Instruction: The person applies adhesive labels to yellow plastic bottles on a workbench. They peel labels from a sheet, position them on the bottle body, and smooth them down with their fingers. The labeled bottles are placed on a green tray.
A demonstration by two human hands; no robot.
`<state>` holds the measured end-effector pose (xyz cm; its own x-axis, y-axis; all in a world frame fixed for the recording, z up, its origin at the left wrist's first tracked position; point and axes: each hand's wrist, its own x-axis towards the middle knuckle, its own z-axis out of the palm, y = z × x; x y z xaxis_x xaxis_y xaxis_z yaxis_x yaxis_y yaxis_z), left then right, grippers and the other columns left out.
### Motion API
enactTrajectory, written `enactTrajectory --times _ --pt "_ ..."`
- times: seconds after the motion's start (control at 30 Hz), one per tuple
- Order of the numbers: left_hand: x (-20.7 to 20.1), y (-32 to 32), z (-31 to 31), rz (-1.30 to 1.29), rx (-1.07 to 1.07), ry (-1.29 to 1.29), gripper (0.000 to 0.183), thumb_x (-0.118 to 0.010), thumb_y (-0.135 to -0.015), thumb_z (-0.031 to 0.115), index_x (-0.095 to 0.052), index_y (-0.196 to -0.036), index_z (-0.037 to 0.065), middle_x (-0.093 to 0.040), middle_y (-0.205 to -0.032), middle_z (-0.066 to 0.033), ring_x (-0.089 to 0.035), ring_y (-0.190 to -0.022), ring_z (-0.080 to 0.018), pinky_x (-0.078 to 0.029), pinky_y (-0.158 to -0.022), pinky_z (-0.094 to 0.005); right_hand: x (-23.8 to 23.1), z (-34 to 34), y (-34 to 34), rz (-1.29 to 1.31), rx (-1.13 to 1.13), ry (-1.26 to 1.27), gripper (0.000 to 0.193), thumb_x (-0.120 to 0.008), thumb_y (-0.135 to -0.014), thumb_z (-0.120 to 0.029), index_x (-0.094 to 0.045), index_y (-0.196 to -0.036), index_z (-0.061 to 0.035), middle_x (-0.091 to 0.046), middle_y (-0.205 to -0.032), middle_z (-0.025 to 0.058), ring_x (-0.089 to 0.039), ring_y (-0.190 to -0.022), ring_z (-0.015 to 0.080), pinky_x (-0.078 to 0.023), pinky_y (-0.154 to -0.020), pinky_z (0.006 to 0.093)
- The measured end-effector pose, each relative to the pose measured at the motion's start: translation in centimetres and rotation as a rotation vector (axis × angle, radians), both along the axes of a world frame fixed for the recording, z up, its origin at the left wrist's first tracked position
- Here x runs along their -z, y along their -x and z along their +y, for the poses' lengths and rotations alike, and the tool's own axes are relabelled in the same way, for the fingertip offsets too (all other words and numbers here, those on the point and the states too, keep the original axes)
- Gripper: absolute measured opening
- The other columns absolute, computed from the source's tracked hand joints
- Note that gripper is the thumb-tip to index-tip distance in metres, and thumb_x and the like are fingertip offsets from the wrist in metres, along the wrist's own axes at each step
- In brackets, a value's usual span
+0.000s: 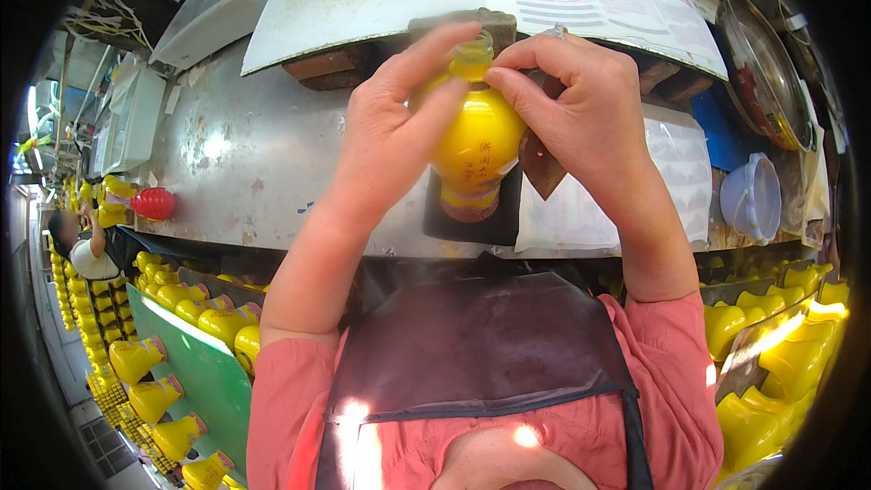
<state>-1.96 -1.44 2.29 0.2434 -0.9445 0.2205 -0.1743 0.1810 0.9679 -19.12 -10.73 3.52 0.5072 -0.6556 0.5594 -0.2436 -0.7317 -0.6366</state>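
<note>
A glossy yellow bottle [476,141] with a rounded body, dark lettering and a bare glass mouth rests on a dark pad [494,229] in front of me. My left hand [395,113] is at the left of its neck, fingers stretched apart and blurred by motion. At the neck's right side, the thumb and forefinger of my right hand [576,100] press together. A flat brown pointed piece [542,168] sticks out below that hand, seemingly tucked in its palm; its upper end is hidden. Whatever lies between the right fingertips is too small to make out.
A white board [363,0] with printed sheets and strips lies propped on bricks [331,68] behind the bottle. White paper [581,218] lies to the right, near a pale bucket [751,198]. Many yellow bottles [227,322] flank me. A person [91,249] works at far left.
</note>
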Motion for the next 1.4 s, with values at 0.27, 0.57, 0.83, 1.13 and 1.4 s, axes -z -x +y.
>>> enactTrajectory --times 0.27,0.57,0.83,1.13,1.4 --pt "0.2 0.0 -0.1 -0.030 -0.016 0.007 0.040 -0.062 -0.096 0.007 -0.067 -0.136 0.010 -0.071 -0.120 -0.0082 -0.064 -0.110 -0.0128 -0.050 -0.097 -0.0294 0.0 -0.1 -0.2 -0.023 -0.003 -0.022 0.011 -0.074 -0.084 -0.018 -0.076 -0.086 -0.0070 -0.068 -0.075 0.0151 -0.068 -0.070 0.0341 -0.053 -0.065 0.0414" --pt "0.2 0.1 -0.2 -0.059 -0.026 0.013 0.040 -0.063 -0.095 0.007 -0.067 -0.135 0.011 -0.072 -0.117 -0.0082 -0.065 -0.108 -0.0130 -0.051 -0.095 -0.0291 0.1 -0.1 0.4 0.041 -0.020 -0.022 0.010 -0.076 -0.088 -0.008 -0.076 -0.094 0.0003 -0.070 -0.079 0.0061 -0.063 -0.063 0.0085 -0.048 -0.058 0.0248" --pt "0.1 0.0 -0.2 -0.074 -0.019 0.025 0.040 -0.063 -0.094 0.007 -0.068 -0.133 0.011 -0.072 -0.117 -0.0082 -0.065 -0.108 -0.0129 -0.051 -0.095 -0.0290 -0.7 -0.7 0.9 0.041 -0.097 -0.187 0.013 -0.075 -0.090 -0.009 -0.074 -0.095 0.0031 -0.073 -0.084 0.0061 -0.064 -0.067 0.0091 -0.050 -0.061 0.0243" --pt "0.4 -0.1 -0.1 -0.103 -0.029 0.017 0.042 -0.063 -0.094 0.010 -0.068 -0.135 0.014 -0.070 -0.112 -0.0104 -0.067 -0.102 -0.0171 -0.051 -0.093 -0.0310 -0.9 -0.9 0.4 0.044 -0.105 -0.181 0.017 -0.079 -0.087 -0.012 -0.074 -0.095 0.0022 -0.071 -0.078 0.0049 -0.060 -0.057 0.0050 -0.047 -0.055 0.0221" --pt "1.1 0.3 0.4 -0.130 -0.044 0.079 0.044 -0.059 -0.098 0.010 -0.062 -0.142 0.010 -0.066 -0.125 -0.0093 -0.061 -0.115 -0.0192 -0.046 -0.103 -0.0325 -1.7 0.1 0.8 0.132 -0.047 -0.292 0.027 -0.077 -0.085 -0.023 -0.073 -0.094 0.0020 -0.072 -0.083 0.0154 -0.069 -0.065 0.0216 -0.054 -0.064 0.0337"
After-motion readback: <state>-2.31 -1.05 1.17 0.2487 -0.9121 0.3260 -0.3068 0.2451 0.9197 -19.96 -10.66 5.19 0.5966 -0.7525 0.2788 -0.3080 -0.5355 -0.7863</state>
